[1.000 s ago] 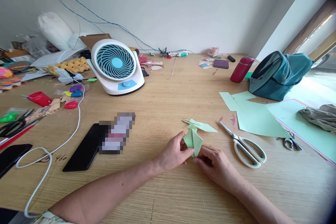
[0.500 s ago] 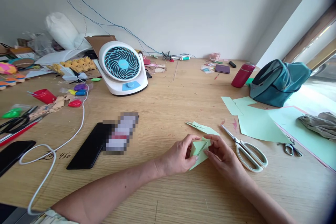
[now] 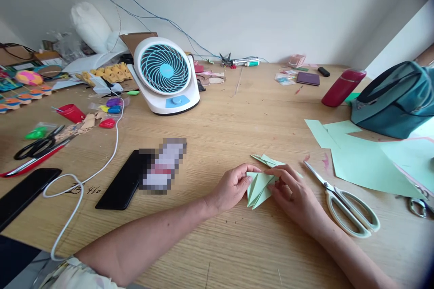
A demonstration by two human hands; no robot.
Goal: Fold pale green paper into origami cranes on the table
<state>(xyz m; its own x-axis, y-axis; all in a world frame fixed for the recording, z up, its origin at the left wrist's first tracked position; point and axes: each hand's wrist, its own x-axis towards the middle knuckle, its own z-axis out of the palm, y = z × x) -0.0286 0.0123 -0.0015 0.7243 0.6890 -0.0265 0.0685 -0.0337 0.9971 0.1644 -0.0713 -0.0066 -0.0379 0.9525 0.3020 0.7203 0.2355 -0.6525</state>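
While the folded green paper [image 3: 258, 186] lies flat on the wooden table [image 3: 237, 113], left of the scissors [image 3: 346, 201], it is pinched by the left hand [image 3: 233, 186] and pressed under right hand [image 3: 293, 192] fingertips, apparently to steady a crease.

A pixelated block [image 3: 164, 165] concealed whatever lay on the black phone [image 3: 120, 187]. The right hand [image 3: 293, 192] covered the right part of the folded green paper [image 3: 259, 186]. The teal bag [image 3: 395, 101] and small snips [image 3: 420, 205] were cut off at the right edge. Items along the bench's [image 3: 217, 122] far edge were too small to identify.
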